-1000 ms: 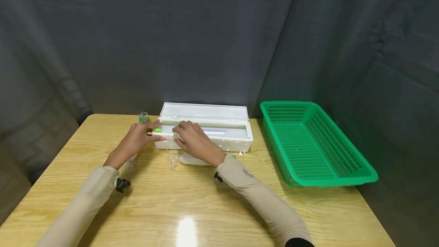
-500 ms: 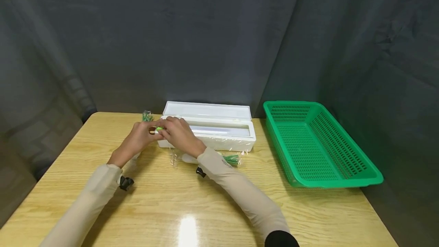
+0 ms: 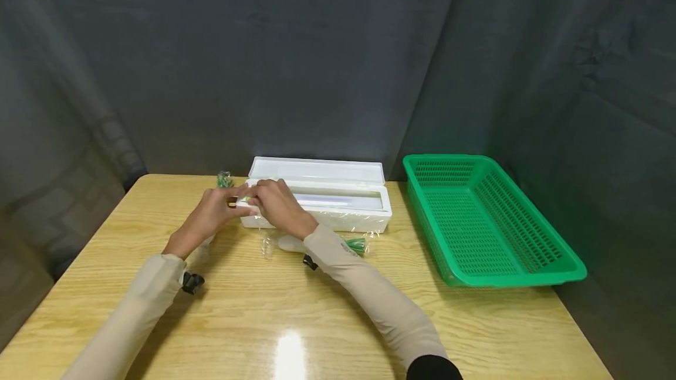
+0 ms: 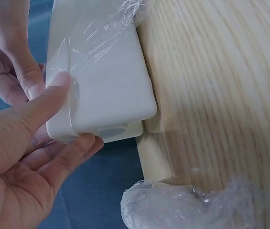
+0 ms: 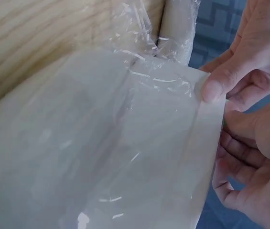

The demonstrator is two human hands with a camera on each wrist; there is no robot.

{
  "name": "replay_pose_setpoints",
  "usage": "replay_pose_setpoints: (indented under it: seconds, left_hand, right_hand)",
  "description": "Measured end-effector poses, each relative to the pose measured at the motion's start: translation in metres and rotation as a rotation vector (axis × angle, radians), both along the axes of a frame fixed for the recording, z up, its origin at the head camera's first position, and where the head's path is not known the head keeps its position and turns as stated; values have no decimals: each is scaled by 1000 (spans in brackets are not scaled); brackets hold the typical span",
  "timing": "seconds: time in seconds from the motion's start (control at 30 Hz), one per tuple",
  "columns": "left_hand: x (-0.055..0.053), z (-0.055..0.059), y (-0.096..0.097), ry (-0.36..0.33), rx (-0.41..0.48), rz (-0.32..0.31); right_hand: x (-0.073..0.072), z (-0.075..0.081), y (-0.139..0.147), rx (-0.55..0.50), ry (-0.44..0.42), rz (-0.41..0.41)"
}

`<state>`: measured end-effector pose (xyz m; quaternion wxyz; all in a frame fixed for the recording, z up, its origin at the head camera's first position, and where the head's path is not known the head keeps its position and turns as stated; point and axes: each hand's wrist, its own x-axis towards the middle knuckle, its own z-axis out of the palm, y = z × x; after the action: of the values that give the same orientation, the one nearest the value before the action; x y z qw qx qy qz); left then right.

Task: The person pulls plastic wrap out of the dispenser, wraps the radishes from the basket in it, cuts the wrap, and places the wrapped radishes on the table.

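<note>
Near the table's back edge stands a long white cling film box (image 3: 364, 221), its lid (image 3: 317, 170) raised. My left hand (image 3: 203, 219) grips the box's left end, the thumb pressing its front edge in the left wrist view. My right hand (image 3: 280, 207) pinches at a small green slide cutter (image 3: 247, 199) on the same end, partly covered by the fingers. Clear film (image 5: 135, 124) hangs down the box's front in the right wrist view. Before the box lies a film-wrapped white vegetable with green stalks (image 3: 356, 245), half hidden by my right forearm.
To the right is a green perforated basket (image 3: 507, 281). Beside the box's left end lies another film-wrapped bundle with green tips (image 3: 224, 179), partly behind my left hand. A dark curtain (image 3: 317, 63) hangs behind the wooden table (image 3: 237, 321).
My right hand has moved left from the middle of the box to the green cutter at its left end. My left hand has kept its hold there.
</note>
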<state>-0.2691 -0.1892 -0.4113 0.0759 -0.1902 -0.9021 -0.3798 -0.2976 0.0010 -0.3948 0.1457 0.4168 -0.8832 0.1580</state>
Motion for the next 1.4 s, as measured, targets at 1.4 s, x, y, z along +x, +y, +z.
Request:
replay_pose_setpoints:
  seconds: [1.4]
  left_hand:
    - [6,2,1,-69,-7,-4]
  right_hand:
    - [11,-5,142,-104,-1,68]
